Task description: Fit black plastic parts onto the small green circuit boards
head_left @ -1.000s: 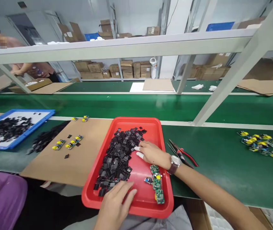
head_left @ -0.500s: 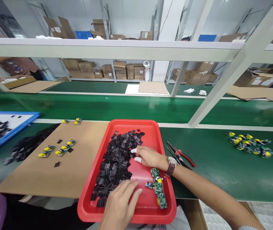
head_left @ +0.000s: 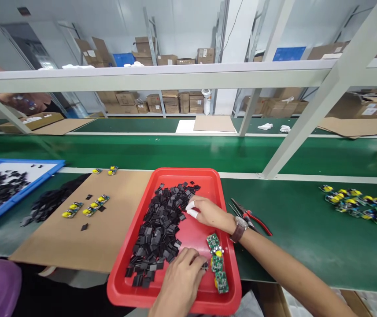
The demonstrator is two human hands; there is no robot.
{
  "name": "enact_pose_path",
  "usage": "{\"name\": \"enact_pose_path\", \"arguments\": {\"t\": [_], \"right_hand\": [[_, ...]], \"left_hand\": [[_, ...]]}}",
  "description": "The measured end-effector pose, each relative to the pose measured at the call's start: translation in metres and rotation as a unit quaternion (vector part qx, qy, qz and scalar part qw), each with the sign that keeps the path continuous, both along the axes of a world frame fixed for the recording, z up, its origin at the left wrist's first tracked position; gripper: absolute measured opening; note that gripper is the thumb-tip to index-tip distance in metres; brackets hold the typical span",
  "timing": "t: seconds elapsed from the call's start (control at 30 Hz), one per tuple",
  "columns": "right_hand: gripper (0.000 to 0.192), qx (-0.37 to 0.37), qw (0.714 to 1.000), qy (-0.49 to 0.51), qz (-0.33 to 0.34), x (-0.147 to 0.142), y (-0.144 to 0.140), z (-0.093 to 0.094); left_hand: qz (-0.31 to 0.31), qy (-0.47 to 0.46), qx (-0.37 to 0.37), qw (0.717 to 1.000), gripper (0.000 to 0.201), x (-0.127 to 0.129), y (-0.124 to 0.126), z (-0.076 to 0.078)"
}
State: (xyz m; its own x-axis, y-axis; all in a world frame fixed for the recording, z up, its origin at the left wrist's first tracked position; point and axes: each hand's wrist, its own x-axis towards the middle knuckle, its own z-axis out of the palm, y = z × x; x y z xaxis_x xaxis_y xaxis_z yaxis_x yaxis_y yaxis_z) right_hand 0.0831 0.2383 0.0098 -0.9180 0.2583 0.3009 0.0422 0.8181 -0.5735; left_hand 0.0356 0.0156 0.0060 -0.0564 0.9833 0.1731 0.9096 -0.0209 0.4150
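The step in hand looks like picking at small parts in the red tray (head_left: 192, 237), with 2 hands working at 2 different spots. The right hand (head_left: 210, 213) reaches in over the tray's right edge. Its 2 white-covered fingertips (head_left: 191, 204) lie at the right flank of the heap of black pieces (head_left: 162, 224), slightly parted; whether a piece is caught between them cannot be told.

The left hand (head_left: 182, 279) comes in over the tray's near edge, fingers bent and thumb close to them. A small component (head_left: 205, 266) shows right at those tips, partly covered, so whether it is pinched or only touched cannot be told.

The heap runs from the tray's near left corner toward its far edge. The green circuit boards (head_left: 221, 282) stand in a column along the tray's right edge down to its near right corner, just beside the component and apart from the right hand's tips.

As a judgement, the next move calls for a fine pinch: the right fingertips on a single black piece, the left on the component without nudging the boards. Pliers (head_left: 257, 219) lie outside the tray's right edge.
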Motion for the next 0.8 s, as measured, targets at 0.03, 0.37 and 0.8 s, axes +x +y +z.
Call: {"name": "enact_pose_path", "arguments": {"t": [0.03, 0.37, 0.8], "right_hand": [[0.011, -0.017, 1.000, 0.014, -0.003, 0.006, 0.000, 0.002], [0.024, 0.065, 0.982, 0.176, -0.007, 0.084, -0.075, 0.012], [0.033, -0.222, 0.945, 0.229, -0.072, 0.116, -0.103, 0.021]], "left_hand": [[0.003, -0.017, -0.004, 1.000, 0.029, -0.003, -0.004, 0.002], [0.199, -0.431, 0.103, 0.874, 0.032, -0.001, 0.004, 0.026], [0.173, -0.445, 0.151, 0.865, 0.015, 0.027, 0.012, 0.031]]}}
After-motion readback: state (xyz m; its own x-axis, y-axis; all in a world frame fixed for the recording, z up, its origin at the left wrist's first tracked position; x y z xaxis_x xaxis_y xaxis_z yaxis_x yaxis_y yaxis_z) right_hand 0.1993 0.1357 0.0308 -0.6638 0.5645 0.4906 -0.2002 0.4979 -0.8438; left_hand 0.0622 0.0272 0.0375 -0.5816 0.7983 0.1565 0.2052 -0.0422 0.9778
